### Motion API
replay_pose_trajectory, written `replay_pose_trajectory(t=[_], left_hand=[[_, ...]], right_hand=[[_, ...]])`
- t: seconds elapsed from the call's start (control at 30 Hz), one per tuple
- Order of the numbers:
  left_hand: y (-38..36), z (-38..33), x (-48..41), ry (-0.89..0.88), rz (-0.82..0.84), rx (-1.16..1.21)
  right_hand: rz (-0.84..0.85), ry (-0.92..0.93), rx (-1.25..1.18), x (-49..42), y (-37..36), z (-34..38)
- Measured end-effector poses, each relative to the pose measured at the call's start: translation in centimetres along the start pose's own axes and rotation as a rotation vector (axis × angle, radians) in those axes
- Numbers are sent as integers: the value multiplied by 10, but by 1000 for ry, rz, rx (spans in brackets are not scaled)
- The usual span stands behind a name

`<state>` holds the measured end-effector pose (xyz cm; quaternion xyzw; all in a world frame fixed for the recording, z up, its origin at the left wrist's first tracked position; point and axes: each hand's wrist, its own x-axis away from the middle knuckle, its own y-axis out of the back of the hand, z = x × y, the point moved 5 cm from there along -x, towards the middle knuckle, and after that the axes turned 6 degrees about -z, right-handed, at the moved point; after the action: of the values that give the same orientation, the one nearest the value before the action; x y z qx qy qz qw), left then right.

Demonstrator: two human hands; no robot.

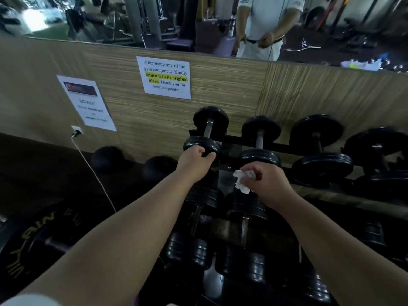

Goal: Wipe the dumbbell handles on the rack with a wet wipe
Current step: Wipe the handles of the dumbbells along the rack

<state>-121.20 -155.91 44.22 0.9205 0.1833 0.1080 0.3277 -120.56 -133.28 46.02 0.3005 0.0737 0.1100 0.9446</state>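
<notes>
Black dumbbells lie on a dark rack (284, 148) against a wood-panelled wall. My left hand (195, 161) grips the near plate of the leftmost top-row dumbbell (208, 129), whose metal handle runs away from me. My right hand (263, 181) holds a crumpled white wet wipe (241, 181) in front of the second top-row dumbbell (260, 138), just below its near plate and off its handle. Two lower-row dumbbells (244, 226) lie beneath my forearms.
More dumbbells (318, 146) fill the top row to the right. Two paper notices (166, 77) hang on the wall, with a mirror above them. A white cable (92, 168) runs from a wall socket down to the dark floor. Large weight plates (28, 246) sit at lower left.
</notes>
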Motion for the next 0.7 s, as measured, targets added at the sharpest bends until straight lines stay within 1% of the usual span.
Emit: replay_pose_trajectory(t=[0.23, 0.33, 0.47, 0.53, 0.7], left_hand=[[0, 33, -111, 80, 0, -23], [-13, 42, -142, 98, 89, -63], [-34, 50, -163, 116, 197, -112], [-41, 56, -168, 145, 188, -19], [-51, 74, -156, 292, 41, 339]], right_hand=[[-72, -83, 27, -84, -41, 17], [-144, -131, 15, -116, -55, 26], [-199, -211, -5, -144, -68, 24], [-204, -242, -8, -153, -71, 19], [-167, -300, 27, -182, -71, 5]])
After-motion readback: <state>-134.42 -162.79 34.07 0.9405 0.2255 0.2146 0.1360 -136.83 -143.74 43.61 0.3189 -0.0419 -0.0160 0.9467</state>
